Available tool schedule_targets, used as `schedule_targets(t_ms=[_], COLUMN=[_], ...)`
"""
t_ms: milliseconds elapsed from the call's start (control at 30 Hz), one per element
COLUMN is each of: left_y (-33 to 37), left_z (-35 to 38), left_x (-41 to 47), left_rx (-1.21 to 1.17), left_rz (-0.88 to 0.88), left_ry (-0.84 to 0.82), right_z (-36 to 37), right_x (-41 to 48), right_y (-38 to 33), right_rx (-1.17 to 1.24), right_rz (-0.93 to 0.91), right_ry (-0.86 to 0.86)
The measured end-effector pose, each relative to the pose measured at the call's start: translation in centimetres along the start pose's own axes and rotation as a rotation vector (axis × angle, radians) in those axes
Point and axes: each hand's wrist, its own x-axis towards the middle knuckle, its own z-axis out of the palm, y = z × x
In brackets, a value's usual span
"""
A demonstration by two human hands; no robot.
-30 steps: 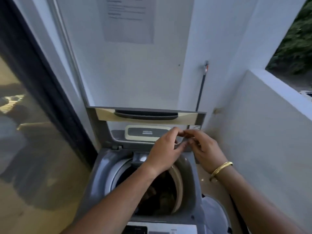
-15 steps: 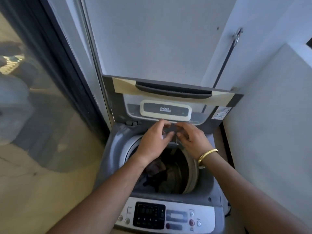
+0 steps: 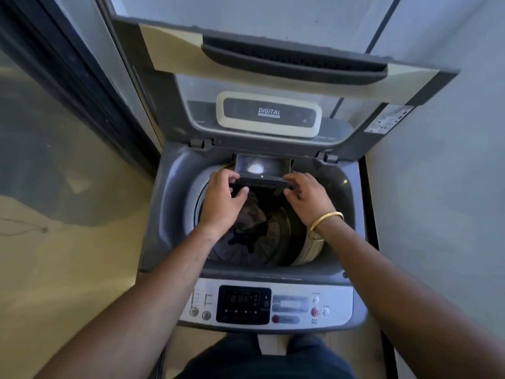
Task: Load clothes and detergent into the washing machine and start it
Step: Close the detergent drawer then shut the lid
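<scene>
The left hand (image 3: pixel 221 198) curls over the left end of the detergent drawer (image 3: pixel 261 184), thumb underneath. The right hand (image 3: pixel 306 198), a gold bangle (image 3: pixel 326 218) on its wrist, pinches the right end. The drawer juts out over the back of the tub, with white detergent powder (image 3: pixel 255 168) in it. Below, dark clothes (image 3: pixel 251 214) lie in the drum (image 3: pixel 289 242). The lid (image 3: pixel 273 77) stands up; the control panel (image 3: pixel 289 305) display is lit.

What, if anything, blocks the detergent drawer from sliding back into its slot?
Nothing visible. The left hand and right hand grip the detergent drawer by its front edge; only white powder lies inside. The slot's depth is hidden.
</scene>
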Motion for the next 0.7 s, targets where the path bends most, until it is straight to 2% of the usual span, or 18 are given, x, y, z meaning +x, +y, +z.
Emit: schedule_targets(t_ms=[167, 433, 700], left_y=[-1.7, -3.0, -3.6], left_z=[1.3, 3.8, 4.2], left_x=[1.1, 3.1, 4.0], left_rx=[-0.164, -0.561, -0.661], left_rz=[-0.194, -0.365, -0.398], left_ry=[0.049, 0.024, 0.081], right_z=[1.8, 3.7, 4.3], right_x=[0.8, 2.6, 4.1], right_y=[1.3, 2.8, 3.4], right_rx=[0.085, 0.384, 0.455], right_rz=[0.119, 0.411, 0.477], right_ry=[0.05, 0.163, 0.208])
